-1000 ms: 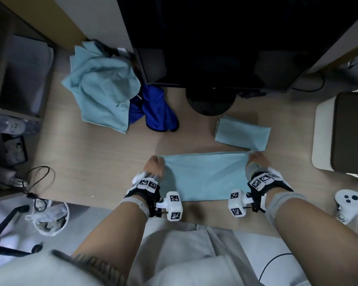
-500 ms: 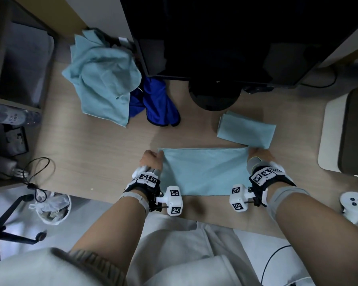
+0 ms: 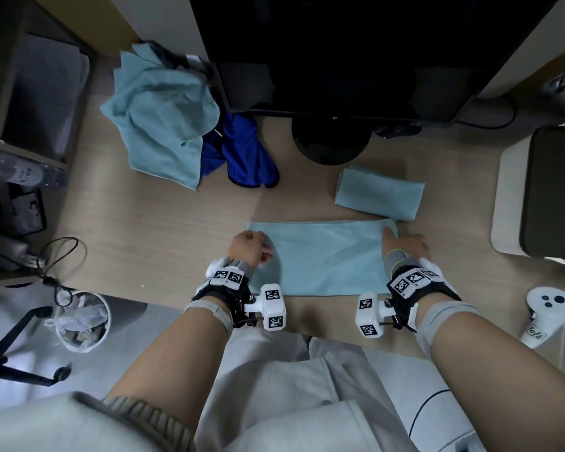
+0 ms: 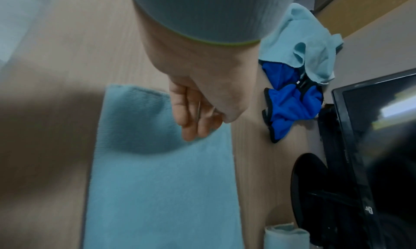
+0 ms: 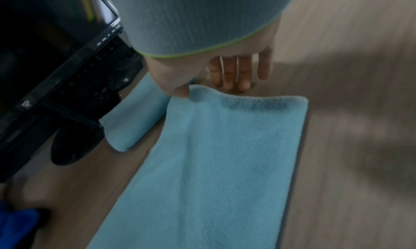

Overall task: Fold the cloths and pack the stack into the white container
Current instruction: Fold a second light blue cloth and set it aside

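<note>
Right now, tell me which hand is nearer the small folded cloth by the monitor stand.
Right. The right hand sits just below the small folded cloth; the left hand is across the spread cloth.

The cloth (image 3: pixel 320 256) on the pale wood-grain counter (image 3: pixel 144 230) is plain light teal. Beyond it lie a teal heap (image 3: pixel 160 125) and a royal-blue, black-edged cloth (image 3: pixel 245 158); the container (image 3: pixel 509 197) is white.

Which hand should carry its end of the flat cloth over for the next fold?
Probably the right hand. Its thumb already lies on the raised far corner of the flat cloth, fingers beside that corner. The left hand only curls loosely at its end, showing no clear pinch.
</note>
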Motion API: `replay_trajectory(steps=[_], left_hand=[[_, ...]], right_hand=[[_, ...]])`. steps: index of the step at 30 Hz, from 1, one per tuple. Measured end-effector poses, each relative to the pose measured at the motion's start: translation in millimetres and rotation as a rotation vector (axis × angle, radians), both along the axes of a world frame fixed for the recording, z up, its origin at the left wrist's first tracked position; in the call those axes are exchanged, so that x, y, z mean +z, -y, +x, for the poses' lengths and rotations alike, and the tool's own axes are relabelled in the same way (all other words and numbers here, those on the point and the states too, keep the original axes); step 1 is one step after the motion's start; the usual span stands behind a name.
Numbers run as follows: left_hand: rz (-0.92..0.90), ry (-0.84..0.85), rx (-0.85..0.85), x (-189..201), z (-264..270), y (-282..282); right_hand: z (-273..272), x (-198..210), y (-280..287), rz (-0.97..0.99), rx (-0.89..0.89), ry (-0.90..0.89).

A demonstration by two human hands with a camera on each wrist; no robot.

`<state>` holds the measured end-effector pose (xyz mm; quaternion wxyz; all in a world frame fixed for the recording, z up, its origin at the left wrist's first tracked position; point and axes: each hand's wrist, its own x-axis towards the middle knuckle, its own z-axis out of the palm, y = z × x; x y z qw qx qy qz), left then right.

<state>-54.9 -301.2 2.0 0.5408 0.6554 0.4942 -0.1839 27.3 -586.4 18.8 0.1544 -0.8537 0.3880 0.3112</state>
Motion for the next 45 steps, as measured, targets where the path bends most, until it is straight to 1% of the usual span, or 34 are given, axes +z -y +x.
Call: replay_trajectory(steps=[4,6,8,10,12,14,17,19,21,24,26,30,35,38,42,45], left_hand=[[-0.019,0.012,-0.060,-3,-14,6],[-0.022,0.018,-0.072,-3,-13,8],[-0.026,0.022,-0.086,-2,-13,10],[-0.028,0.026,-0.093,-4,-14,12],[-0.007,0.020,-0.095,-10,-16,13],[0.017,-0.008,-0.124,-17,-16,17],[0.011,-0.041,-0.163,-24,-18,29],[-0.008,-0.039,-0.182,-22,-20,42],[-0.017,-0.018,-0.188,-12,-25,57],[0.054,0.021,-0.144,11,-34,69],[0.111,0.025,-0.112,23,-42,65],[0.095,0.002,-0.111,27,-54,51],[0.012,-0.075,-0.250,27,-62,26],[-0.043,-0.103,-0.215,22,-64,7],[-0.109,-0.042,-0.175,18,-60,-13],[-0.205,-0.041,-0.245,17,-56,-27]], right_hand=[[-11,-15,2,0.046,0.049,-0.122],[-13,-21,4,0.088,0.093,-0.157],[-18,-20,4,0.128,0.142,-0.164],[-24,-20,8,0.178,0.140,-0.062],[-33,-18,9,0.310,0.060,0.044],[-41,-14,19,0.397,-0.005,0.118],[-51,-1,42,0.459,-0.077,0.200],[-56,3,57,0.480,-0.100,0.244],[-62,10,67,0.467,-0.086,0.278],[-69,21,66,0.474,-0.084,0.328],[-72,29,59,0.474,-0.085,0.355],[-76,43,35,0.533,-0.083,0.374],[-74,53,-14,0.609,-0.078,0.365],[-75,48,-47,0.611,-0.034,0.320],[-73,47,-91,0.558,-0.009,0.265],[-71,46,-124,0.574,-0.034,0.236]])
